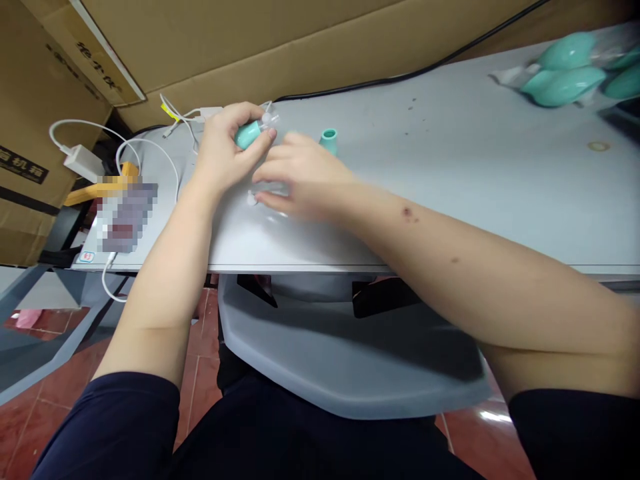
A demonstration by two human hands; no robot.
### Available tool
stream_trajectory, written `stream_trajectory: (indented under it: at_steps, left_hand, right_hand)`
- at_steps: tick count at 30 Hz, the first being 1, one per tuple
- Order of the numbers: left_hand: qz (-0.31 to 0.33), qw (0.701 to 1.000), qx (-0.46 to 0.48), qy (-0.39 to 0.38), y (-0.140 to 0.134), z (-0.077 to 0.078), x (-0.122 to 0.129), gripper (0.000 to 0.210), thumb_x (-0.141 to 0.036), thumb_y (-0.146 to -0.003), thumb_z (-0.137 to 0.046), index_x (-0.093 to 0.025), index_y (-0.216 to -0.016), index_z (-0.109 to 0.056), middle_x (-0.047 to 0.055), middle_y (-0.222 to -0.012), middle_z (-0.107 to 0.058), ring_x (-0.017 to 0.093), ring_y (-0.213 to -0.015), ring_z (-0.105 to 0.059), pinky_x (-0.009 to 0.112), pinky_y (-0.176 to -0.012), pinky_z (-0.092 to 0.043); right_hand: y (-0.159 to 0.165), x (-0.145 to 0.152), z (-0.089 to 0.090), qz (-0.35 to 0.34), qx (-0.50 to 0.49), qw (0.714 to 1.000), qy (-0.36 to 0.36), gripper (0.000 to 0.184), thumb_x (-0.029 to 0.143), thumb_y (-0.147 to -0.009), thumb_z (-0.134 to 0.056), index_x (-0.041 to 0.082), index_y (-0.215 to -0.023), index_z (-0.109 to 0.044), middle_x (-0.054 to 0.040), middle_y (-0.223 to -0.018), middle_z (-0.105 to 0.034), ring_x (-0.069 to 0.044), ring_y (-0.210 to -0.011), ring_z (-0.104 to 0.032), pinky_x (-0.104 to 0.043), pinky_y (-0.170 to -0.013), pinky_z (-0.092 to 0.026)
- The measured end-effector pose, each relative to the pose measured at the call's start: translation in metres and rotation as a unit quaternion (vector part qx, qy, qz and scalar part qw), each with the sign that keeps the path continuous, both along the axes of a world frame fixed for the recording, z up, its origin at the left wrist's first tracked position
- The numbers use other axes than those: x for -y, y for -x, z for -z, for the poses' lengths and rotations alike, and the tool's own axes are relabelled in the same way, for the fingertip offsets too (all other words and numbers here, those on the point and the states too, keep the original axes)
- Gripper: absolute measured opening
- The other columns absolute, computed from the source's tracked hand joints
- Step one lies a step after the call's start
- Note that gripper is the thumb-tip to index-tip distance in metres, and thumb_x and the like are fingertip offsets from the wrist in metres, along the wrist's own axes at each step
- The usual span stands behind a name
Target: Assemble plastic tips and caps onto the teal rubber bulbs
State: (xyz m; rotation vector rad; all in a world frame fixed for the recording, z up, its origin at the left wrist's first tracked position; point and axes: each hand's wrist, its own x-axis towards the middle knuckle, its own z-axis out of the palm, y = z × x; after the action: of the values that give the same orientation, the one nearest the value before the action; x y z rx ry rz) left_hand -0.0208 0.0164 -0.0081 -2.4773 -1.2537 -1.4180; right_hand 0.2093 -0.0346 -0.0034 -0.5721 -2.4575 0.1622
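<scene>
The left hand (pixel 225 150) is curled around a small teal bulb (pixel 247 135), thumb and fingers pinching it just above the grey table (pixel 475 173); a clear tip (pixel 269 119) sticks out of the bulb toward one o'clock. The right hand (pixel 300 177) lies low on the table at about four o'clock from the bulb, fingers stretched toward the left hand and partly folded over something pale and see-through. That hand is blurred, so whether it grips the clear piece or only rests on it cannot be told. A small white bit (pixel 251 198) sits on the table touching the right fingertips, at six o'clock from the bulb.

A short teal cap (pixel 329 140) stands upright on the table at three o'clock from the bulb, just beyond the right hand's knuckles. Far off at two o'clock, near the table's far corner, lies a heap of teal bulbs (pixel 570 70). At nine o'clock a white charger (pixel 83 161) with its looping cable (pixel 150 143) lies by the table's left end. Cardboard boxes (pixel 300 47) stand behind the table, and a black cord (pixel 400 77) runs along its far edge.
</scene>
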Motion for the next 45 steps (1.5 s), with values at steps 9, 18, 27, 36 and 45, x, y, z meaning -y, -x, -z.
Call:
stream_trajectory:
  at_steps: [9,18,27,36,45]
  left_hand:
    - [0.005,0.999,-0.025,0.032,-0.003,0.003,-0.001,0.04,-0.067,-0.1,-0.077,-0.028,-0.106,-0.075,0.0,-0.102,-0.084,0.023,-0.093,-0.071,0.051,-0.088,-0.06]
    - [0.005,0.998,-0.018,0.052,-0.006,-0.002,0.006,0.036,-0.069,-0.096,-0.079,-0.033,-0.099,-0.077,0.002,-0.104,-0.086,0.029,-0.098,-0.078,0.051,-0.092,-0.065]
    - [0.029,0.998,-0.01,0.062,-0.002,0.001,0.006,0.032,-0.062,-0.097,-0.084,-0.031,-0.108,-0.084,0.008,-0.108,-0.085,0.034,-0.105,-0.08,0.052,-0.099,-0.067]
    - [0.014,0.999,-0.028,0.038,-0.004,0.002,0.009,0.057,-0.086,-0.098,-0.07,-0.031,-0.107,-0.081,0.01,-0.103,-0.084,0.033,-0.097,-0.079,0.05,-0.092,-0.066]
    - [0.016,0.999,-0.028,0.037,-0.006,0.0,0.011,0.052,-0.082,-0.098,-0.072,-0.031,-0.11,-0.081,0.01,-0.105,-0.084,0.034,-0.099,-0.079,0.051,-0.093,-0.067]
  right_hand:
    - [0.013,0.003,0.012,-0.045,0.069,0.996,-0.033,0.027,0.019,-0.111,-0.059,0.019,-0.107,-0.086,-0.0112,-0.101,-0.077,-0.041,-0.124,-0.061,-0.06,-0.105,-0.045]
    - [0.02,0.002,0.008,-0.046,0.009,0.998,0.035,0.026,0.006,-0.103,-0.059,0.019,-0.083,-0.071,-0.0064,-0.089,-0.074,-0.029,-0.107,-0.067,-0.048,-0.097,-0.054]
    - [-0.018,-0.008,-0.018,-0.026,-0.274,0.936,0.218,0.011,0.017,-0.096,-0.07,0.024,-0.098,-0.078,-0.0006,-0.084,-0.072,-0.02,-0.079,-0.066,-0.038,-0.08,-0.056]
    - [-0.023,-0.024,-0.02,0.014,-0.437,0.85,0.293,0.005,0.022,-0.093,-0.077,0.026,-0.09,-0.078,-0.0018,-0.091,-0.078,-0.02,-0.077,-0.067,-0.042,-0.088,-0.066]
    - [-0.016,-0.021,-0.02,0.004,-0.453,0.838,0.303,0.036,0.053,-0.095,-0.095,0.025,-0.084,-0.075,-0.0019,-0.085,-0.073,-0.019,-0.077,-0.067,-0.041,-0.086,-0.066]
